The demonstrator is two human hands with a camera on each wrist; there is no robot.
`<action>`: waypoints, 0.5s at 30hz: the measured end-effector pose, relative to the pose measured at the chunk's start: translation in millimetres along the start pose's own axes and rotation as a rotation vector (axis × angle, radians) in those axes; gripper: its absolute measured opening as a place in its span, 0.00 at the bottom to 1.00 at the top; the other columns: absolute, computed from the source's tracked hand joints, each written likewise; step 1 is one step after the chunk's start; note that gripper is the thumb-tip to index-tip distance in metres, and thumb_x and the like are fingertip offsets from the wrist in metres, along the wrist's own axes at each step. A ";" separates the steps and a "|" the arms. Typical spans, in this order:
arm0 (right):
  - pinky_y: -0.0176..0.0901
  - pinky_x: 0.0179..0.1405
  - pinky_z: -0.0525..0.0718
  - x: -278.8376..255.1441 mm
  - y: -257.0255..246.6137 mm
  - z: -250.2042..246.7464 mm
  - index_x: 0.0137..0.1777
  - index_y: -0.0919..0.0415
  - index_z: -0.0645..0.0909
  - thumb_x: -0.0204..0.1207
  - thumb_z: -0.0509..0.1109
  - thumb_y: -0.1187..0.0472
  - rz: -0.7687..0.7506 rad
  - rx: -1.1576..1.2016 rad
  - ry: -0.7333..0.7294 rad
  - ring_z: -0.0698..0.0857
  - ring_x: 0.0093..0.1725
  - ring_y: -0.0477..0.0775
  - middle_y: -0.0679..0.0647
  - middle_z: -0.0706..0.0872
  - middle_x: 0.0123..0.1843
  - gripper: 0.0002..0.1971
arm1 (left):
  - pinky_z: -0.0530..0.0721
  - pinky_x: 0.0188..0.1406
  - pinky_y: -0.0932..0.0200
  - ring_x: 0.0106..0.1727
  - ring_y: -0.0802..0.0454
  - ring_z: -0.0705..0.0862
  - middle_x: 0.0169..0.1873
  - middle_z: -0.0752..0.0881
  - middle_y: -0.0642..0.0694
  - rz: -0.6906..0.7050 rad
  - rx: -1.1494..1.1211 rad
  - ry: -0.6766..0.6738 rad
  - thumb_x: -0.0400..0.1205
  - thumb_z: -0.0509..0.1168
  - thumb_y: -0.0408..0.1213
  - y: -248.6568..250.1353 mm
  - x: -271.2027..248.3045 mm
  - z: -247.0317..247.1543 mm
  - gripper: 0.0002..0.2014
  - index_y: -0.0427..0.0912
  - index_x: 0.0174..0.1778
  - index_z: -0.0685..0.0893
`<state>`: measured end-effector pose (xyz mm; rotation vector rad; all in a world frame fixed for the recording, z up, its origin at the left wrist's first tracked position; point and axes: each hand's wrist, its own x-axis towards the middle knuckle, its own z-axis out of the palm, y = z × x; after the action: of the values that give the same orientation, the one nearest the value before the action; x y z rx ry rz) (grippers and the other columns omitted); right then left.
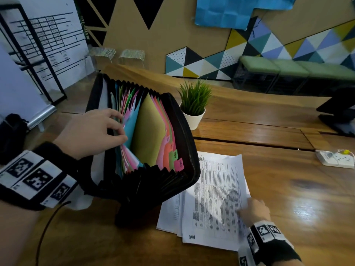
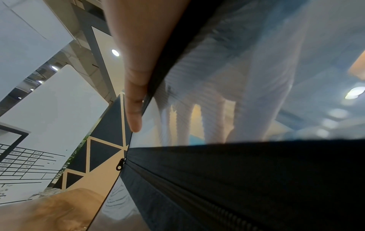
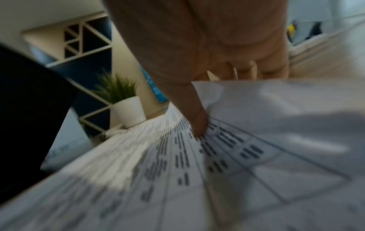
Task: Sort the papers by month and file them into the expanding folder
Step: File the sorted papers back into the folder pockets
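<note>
A black expanding folder (image 1: 185, 131) stands open on the wooden table, showing coloured dividers (image 1: 149, 127) and tabs reading NOV and DEC. My left hand (image 1: 121, 128) pinches a bunch of the left dividers between thumb and fingers, parting them at a blue one. The left wrist view shows one finger (image 2: 134, 109) along the folder's translucent front and black zip edge (image 2: 237, 179). To the folder's right lies a stack of printed papers (image 1: 213, 198). My right hand (image 1: 250, 208) grips the top sheet's right edge. In the right wrist view the thumb (image 3: 197, 123) lies on the raised sheet (image 3: 266, 140), fingers beneath.
A potted green plant (image 1: 194, 110) stands just behind the folder. A white power strip (image 1: 335, 158) lies at the right, and a black stand (image 1: 338, 116) sits behind it. A thin black cable (image 1: 46, 227) runs across the table's near left. Stools and a bench line the wall.
</note>
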<state>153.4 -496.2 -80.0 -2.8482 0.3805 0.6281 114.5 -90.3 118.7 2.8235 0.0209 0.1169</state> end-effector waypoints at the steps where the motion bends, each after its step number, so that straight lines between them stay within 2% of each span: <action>1: 0.45 0.62 0.80 -0.5 -0.1 2.3 0.56 0.60 0.76 0.76 0.67 0.58 -0.001 -0.006 0.020 0.78 0.56 0.52 0.53 0.78 0.54 0.11 | 0.76 0.59 0.51 0.64 0.55 0.76 0.65 0.79 0.57 0.001 0.007 0.005 0.75 0.69 0.53 -0.5 1.2 1.9 0.07 0.64 0.31 0.85; 3: 0.48 0.63 0.80 -2.1 -1.4 4.1 0.58 0.59 0.75 0.77 0.65 0.61 -0.011 -0.010 0.050 0.76 0.58 0.54 0.55 0.78 0.58 0.11 | 0.76 0.58 0.52 0.63 0.55 0.76 0.64 0.79 0.57 0.001 0.023 0.014 0.74 0.68 0.56 -1.0 3.6 5.4 0.08 0.59 0.34 0.88; 7: 0.49 0.67 0.78 -9.3 -5.5 3.2 0.62 0.62 0.74 0.76 0.64 0.68 -0.027 0.026 0.062 0.77 0.61 0.56 0.59 0.74 0.64 0.14 | 0.77 0.56 0.53 0.62 0.56 0.76 0.63 0.79 0.59 -0.011 0.036 0.014 0.71 0.62 0.61 -1.9 5.1 7.2 0.14 0.60 0.34 0.89; 9: 0.48 0.67 0.78 -11.3 -6.0 4.6 0.64 0.63 0.73 0.78 0.61 0.69 -0.054 0.009 0.075 0.78 0.61 0.56 0.60 0.74 0.65 0.15 | 0.76 0.56 0.54 0.62 0.56 0.76 0.64 0.79 0.59 -0.009 0.032 0.019 0.73 0.64 0.59 -1.4 4.9 7.7 0.12 0.59 0.35 0.89; 11: 0.46 0.66 0.79 -14.0 -7.9 4.1 0.64 0.63 0.72 0.78 0.60 0.70 -0.064 -0.001 0.083 0.79 0.61 0.56 0.59 0.74 0.65 0.15 | 0.75 0.56 0.56 0.62 0.57 0.76 0.64 0.79 0.58 0.000 0.031 0.032 0.76 0.68 0.53 -0.8 4.3 8.2 0.08 0.58 0.36 0.89; 15: 0.46 0.68 0.76 -17.5 -10.8 5.0 0.67 0.60 0.70 0.78 0.62 0.68 -0.083 -0.046 0.104 0.74 0.65 0.54 0.55 0.75 0.66 0.18 | 0.71 0.52 0.60 0.61 0.61 0.74 0.65 0.79 0.57 0.025 0.010 0.061 0.76 0.69 0.49 -2.2 4.1 9.1 0.05 0.57 0.35 0.89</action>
<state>139.2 -481.1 -75.3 -2.9308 0.2662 0.4813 119.4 -90.9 109.6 2.8297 -0.0001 0.2093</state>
